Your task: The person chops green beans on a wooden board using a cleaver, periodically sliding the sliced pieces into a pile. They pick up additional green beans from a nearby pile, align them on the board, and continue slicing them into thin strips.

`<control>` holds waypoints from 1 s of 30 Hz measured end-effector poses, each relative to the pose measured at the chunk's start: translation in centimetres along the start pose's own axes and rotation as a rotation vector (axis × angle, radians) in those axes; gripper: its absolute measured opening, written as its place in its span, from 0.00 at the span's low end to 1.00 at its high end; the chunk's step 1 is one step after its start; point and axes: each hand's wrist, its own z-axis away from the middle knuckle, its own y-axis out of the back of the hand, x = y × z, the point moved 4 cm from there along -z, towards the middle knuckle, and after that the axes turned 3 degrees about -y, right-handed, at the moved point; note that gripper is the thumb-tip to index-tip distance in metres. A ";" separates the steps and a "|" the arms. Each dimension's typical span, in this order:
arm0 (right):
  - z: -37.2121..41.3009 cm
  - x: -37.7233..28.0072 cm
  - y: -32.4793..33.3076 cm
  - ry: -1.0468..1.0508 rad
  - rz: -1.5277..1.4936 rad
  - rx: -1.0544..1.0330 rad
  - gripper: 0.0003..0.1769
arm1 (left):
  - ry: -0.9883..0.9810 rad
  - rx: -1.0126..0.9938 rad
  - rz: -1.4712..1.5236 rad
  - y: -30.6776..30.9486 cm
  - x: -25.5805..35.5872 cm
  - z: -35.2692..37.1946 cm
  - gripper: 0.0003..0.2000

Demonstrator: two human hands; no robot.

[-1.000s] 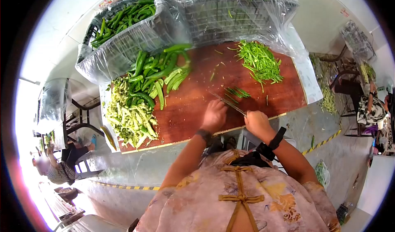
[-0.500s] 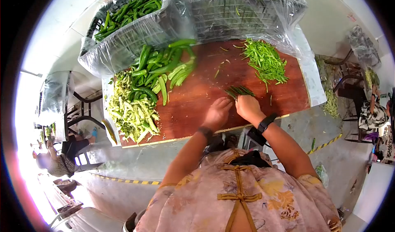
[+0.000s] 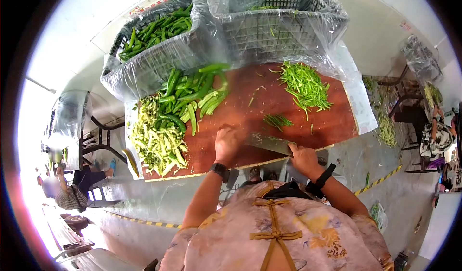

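Note:
My right hand is closed round the handle of a broad-bladed knife, whose blade points left, low over the wooden board. Left of the blade tip is my left hand, over the board's front part; its fingers are blurred, so I cannot make out whether it holds anything. Just beyond the blade lies a small bunch of thin green pepper strips. A larger heap of cut strips sits at the back right. Long green peppers and flattened pepper pieces are piled at the back left.
Pale pepper cores are heaped at the board's left end. Behind stand a plastic-lined crate of green peppers and another lined crate. A person sits at far left, another person at far right.
My hands have moved apart from the small bunch of strips, left hand leftward and right hand nearer my body. The knife blade now shows, and the bunch lies free on the board.

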 end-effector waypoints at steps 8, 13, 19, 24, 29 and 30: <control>-5.5 5.8 0.9 -0.128 0.118 0.188 0.20 | 0.045 -0.034 -0.032 -0.7 -0.8 -0.2 0.10; -9.3 8.0 4.1 -0.252 0.098 0.173 0.13 | 0.042 -0.098 -0.031 -0.5 -0.9 -0.9 0.11; -12.3 10.1 8.8 -0.402 -0.059 0.391 0.13 | 0.075 -0.118 -0.035 -0.8 -0.9 -1.2 0.10; -11.2 9.6 9.4 -0.309 -0.338 0.449 0.15 | 0.191 -0.134 -0.149 -0.3 -2.5 -3.0 0.10; -5.6 6.7 7.0 -0.326 -0.420 0.139 0.15 | 0.238 0.088 -0.377 3.0 -4.0 -6.6 0.17; -4.5 6.2 6.7 -0.332 -0.437 0.065 0.14 | 0.258 0.063 -0.439 3.0 -5.1 -6.6 0.20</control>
